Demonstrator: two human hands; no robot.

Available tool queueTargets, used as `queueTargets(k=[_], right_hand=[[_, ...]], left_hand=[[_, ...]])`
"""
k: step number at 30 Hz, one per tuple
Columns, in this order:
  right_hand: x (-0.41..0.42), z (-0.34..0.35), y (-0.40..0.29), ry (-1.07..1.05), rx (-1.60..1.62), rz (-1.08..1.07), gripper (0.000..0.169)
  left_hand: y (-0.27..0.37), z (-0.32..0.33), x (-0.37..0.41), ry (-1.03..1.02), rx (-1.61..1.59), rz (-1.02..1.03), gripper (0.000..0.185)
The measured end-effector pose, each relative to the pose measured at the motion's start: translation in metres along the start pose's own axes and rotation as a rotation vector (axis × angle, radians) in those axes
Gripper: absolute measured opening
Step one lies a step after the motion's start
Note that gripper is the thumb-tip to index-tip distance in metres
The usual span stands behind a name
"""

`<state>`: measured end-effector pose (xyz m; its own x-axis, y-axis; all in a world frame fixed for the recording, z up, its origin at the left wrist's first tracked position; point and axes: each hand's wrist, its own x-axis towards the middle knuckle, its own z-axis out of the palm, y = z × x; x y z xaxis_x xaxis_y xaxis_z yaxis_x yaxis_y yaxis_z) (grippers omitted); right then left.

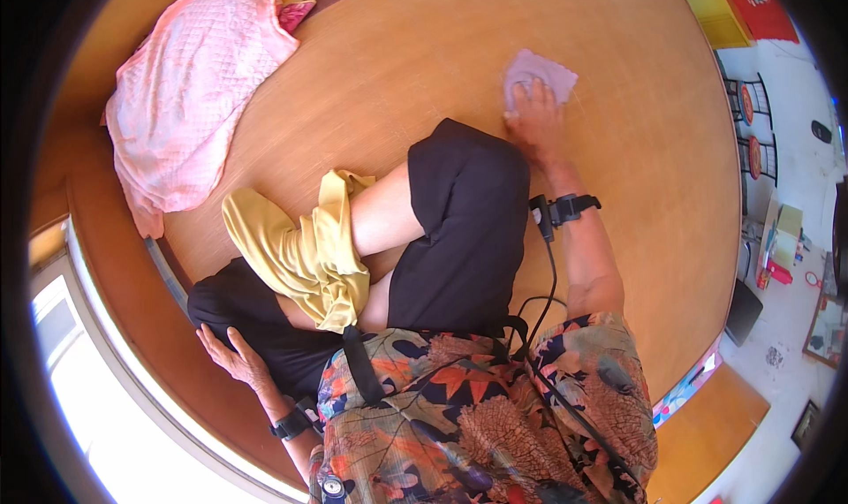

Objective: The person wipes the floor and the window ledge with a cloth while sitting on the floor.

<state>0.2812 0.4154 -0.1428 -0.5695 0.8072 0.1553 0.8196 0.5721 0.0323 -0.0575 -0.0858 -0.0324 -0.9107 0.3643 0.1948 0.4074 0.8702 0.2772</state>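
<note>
My right hand [540, 121] reaches forward and presses a small pale purple cloth [542, 69] against the tan wooden surface [636, 192]. The fingers lie over the cloth's lower part, and its far edge spreads flat beyond them. My left hand [233, 356] rests on the dark trouser leg [235, 296] at my left knee, fingers apart and holding nothing. A yellow cloth [308, 252] lies bunched over my crossed lower legs and hides the feet. Each wrist bears a black strap; a cable runs from the right wrist device [553, 216] to my side.
A pink quilted cover [185, 100] lies heaped at the far left. A wooden side board [126, 265] and a bright window [79, 345] border the left. Past the surface's right edge, lower down, stand stools [755, 156], a box [787, 235] and a dark flat object [744, 310].
</note>
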Motion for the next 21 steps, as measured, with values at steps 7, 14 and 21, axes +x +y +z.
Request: queueTargets(k=[7, 14, 21], right_hand=[[-0.037, 0.003, 0.073, 0.017, -0.016, 0.201, 0.057], [-0.064, -0.017, 0.02, -0.125, 0.115, -0.255, 0.052], [0.021, 0.002, -0.002, -0.118, -0.026, -0.279, 0.054]], left_hand=[[0.0, -0.003, -0.006, -0.004, -0.095, -0.004, 0.053], [0.013, -0.001, 0.002, 0.008, -0.052, 0.026, 0.052], [0.009, -0.005, -0.002, 0.016, -0.051, 0.007, 0.052]])
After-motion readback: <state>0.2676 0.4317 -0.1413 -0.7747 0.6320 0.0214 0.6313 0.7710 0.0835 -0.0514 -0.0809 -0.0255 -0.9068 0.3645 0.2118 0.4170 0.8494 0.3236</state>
